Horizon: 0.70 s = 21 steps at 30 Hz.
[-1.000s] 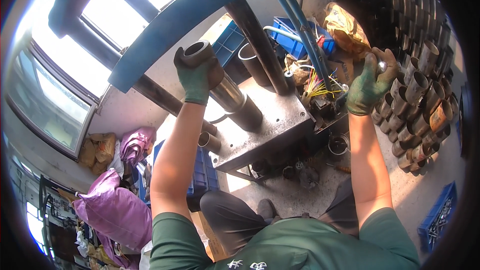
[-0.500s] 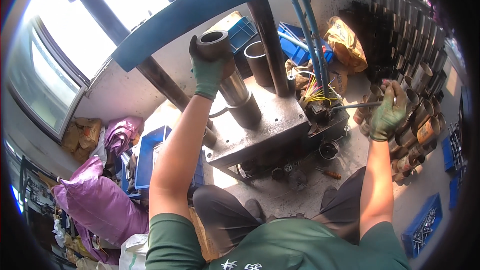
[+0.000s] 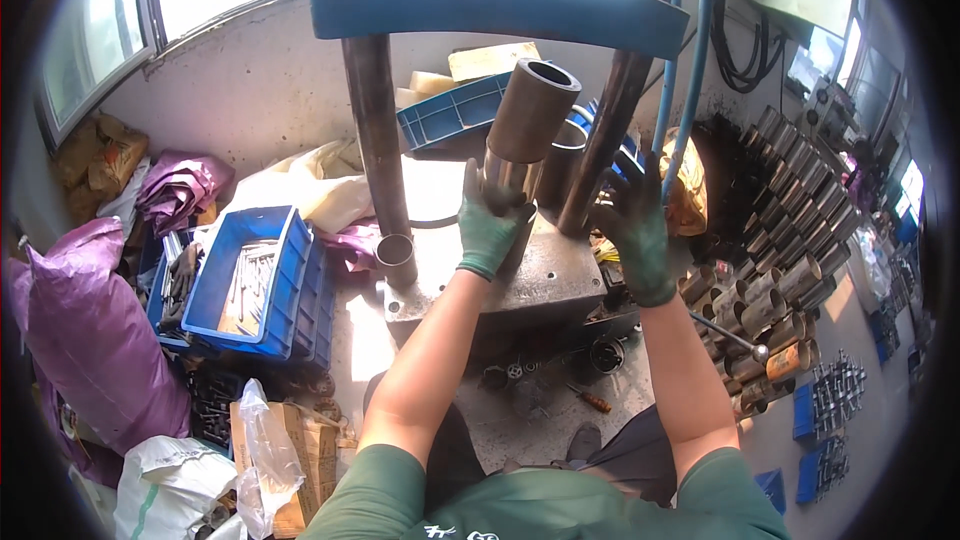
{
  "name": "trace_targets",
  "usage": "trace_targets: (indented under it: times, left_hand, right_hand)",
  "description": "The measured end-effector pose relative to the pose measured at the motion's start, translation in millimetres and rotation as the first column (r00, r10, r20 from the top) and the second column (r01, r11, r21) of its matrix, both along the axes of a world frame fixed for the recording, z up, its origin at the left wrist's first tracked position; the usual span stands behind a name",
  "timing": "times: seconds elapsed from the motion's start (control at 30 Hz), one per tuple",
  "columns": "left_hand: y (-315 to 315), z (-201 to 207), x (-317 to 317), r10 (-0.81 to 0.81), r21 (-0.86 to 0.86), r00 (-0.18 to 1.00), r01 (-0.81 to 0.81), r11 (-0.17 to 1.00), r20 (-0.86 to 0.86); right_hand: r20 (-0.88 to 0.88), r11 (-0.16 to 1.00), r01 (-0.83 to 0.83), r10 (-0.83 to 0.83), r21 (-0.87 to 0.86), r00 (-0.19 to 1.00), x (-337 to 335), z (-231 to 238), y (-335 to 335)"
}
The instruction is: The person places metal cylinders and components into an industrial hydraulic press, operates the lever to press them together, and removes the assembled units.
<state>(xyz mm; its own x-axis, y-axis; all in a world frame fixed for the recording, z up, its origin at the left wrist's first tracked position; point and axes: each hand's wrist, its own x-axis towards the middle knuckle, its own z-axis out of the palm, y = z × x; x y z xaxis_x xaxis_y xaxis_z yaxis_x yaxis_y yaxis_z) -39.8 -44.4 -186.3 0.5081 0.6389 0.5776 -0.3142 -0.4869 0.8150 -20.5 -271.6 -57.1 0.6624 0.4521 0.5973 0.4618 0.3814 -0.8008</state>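
Observation:
My left hand (image 3: pixel 490 230), in a green work glove, is against the front of a shiny steel sleeve (image 3: pixel 508 172), its fingers and thumb curled round it. A thick dark steel tube (image 3: pixel 535 110) sits on top of this sleeve, leaning to the right, its hollow end up. Both stand on the metal bed (image 3: pixel 440 302) of a press, under its blue crossbeam (image 3: pixel 490 2). My right hand (image 3: pixel 638 235), gloved too, is raised beside the press's right column (image 3: pixel 610 130), fingers apart and holding nothing. Below it, a lever (image 3: pixel 728 333) ends in a ball knob.
A short tube (image 3: pixel 396 258) stands on the bed's left corner. Left are a blue crate (image 3: pixel 285 280) of metal parts and a purple sack (image 3: pixel 105 330). Many steel tubes (image 3: pixel 765 305) are stacked on the right. A wooden-handled tool (image 3: pixel 590 398) lies on the floor.
My right hand has left the lever and moved in toward the press. My left hand has slid from the upper tube down to the sleeve. The view has swung right.

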Motion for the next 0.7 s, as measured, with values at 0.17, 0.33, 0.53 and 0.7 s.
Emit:
trace_targets:
  times: [0.17, 0.33, 0.53, 0.7]
  left_hand:
    - [0.5, 48.9, -6.3, -0.072, -0.054, 0.996, 0.069, 0.996, -0.055]
    - [3.9, 57.7, -19.0, -0.029, 0.012, 0.987, 0.031, 0.999, -0.159]
    - [6.4, 61.8, -21.6, -0.074, -0.011, 0.992, 0.074, 0.997, -0.098]
    - [7.3, 62.5, -20.0, -0.050, -0.010, 0.995, 0.049, 0.999, -0.089]
  right_hand:
    - [-0.043, 0.967, -0.246, 0.249, 0.069, 0.968, 67.5, 16.0, 113.0]
    - [0.066, 0.993, -0.099, 0.094, 0.068, 0.993, 97.4, 13.5, 138.4]
    - [0.216, 0.985, 0.043, -0.079, 0.166, 0.973, 94.5, 17.3, 153.6]
    - [0.157, 0.993, -0.072, 0.056, 0.098, 0.986, 98.3, 29.6, 158.6]
